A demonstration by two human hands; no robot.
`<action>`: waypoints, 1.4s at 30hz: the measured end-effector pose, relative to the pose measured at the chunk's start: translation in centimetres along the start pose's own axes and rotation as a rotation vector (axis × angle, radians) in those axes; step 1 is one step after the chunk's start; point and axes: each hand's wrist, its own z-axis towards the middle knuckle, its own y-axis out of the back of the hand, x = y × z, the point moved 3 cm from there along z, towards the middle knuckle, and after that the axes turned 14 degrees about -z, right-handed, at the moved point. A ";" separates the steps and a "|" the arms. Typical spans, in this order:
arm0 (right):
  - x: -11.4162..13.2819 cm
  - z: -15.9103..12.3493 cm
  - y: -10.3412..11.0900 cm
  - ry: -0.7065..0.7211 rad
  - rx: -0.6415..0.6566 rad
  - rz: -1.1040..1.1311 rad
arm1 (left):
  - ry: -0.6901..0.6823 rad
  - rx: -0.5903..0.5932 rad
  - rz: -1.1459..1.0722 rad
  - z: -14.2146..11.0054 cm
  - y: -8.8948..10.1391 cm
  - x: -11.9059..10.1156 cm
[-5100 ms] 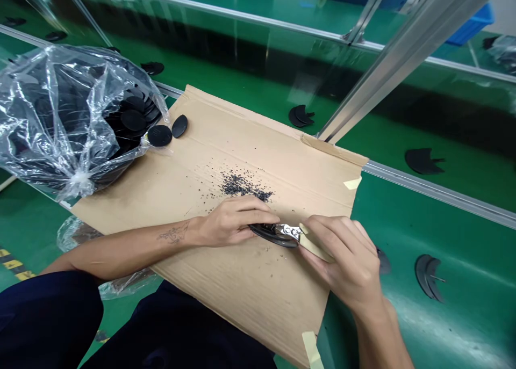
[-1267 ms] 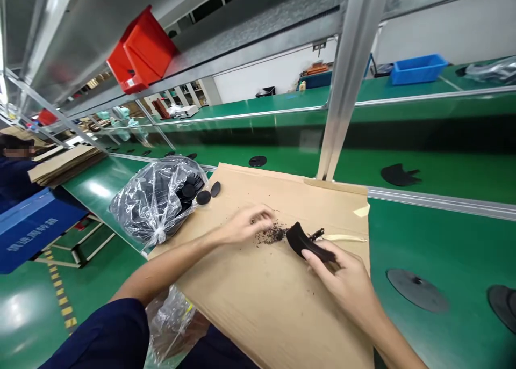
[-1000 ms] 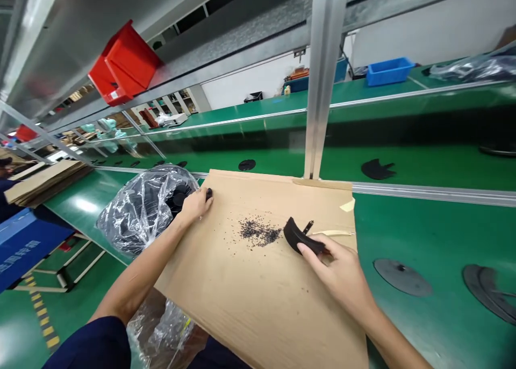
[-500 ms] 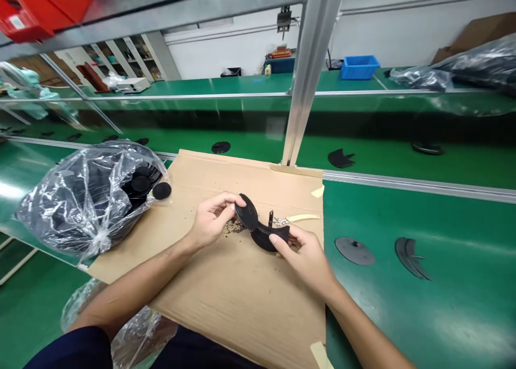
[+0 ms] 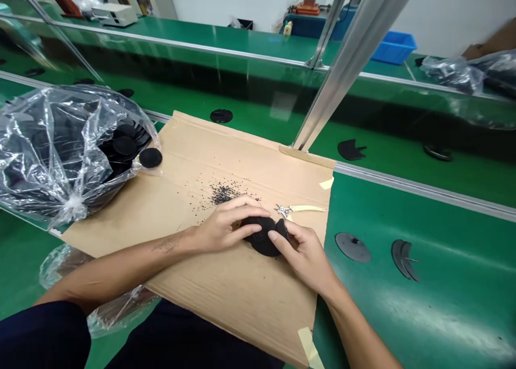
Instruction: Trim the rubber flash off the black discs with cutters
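Note:
My left hand (image 5: 226,226) grips a flat black disc (image 5: 260,228) between thumb and fingers. Pinched in my right hand (image 5: 308,256) is a black crescent-shaped part (image 5: 282,228). The disc rests against the crescent's inner curve, both held just above the cardboard sheet (image 5: 234,299); whether they are joined I cannot tell. My fingers cover the outer edges of both pieces. Just beyond my hands lie side cutters (image 5: 298,209) with pale yellow handles. A scatter of small black scraps (image 5: 223,193) covers the cardboard past my left hand.
On the left a clear plastic bag (image 5: 52,138) holds many black discs, one loose disc (image 5: 150,158) at its mouth. A pegged disc (image 5: 353,247) and curved parts (image 5: 403,259) lie on the green bench at right. A metal post (image 5: 358,52) rises behind the cardboard.
The disc has come down from its tilted position beside the crescent and now sits against it. My left hand has moved right and lower. The view has tilted downward.

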 end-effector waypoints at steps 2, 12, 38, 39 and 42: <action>0.1 0.0 0.0 0.008 0.007 -0.032 | -0.045 -0.027 0.042 0.0 0.0 -0.2; 1.0 -0.4 -0.6 0.086 0.069 -0.108 | -0.210 -0.031 0.151 -0.4 -0.5 -0.4; 1.5 -0.8 -0.2 0.595 -0.280 -0.384 | -0.160 -0.021 -0.106 0.4 -0.1 -1.7; 1.5 -0.8 -0.2 0.597 -0.276 -0.383 | -0.155 -0.026 -0.103 0.4 -0.1 -1.7; 1.7 -0.9 0.0 0.601 -0.267 -0.392 | -0.141 -0.022 -0.107 0.4 -0.1 -1.7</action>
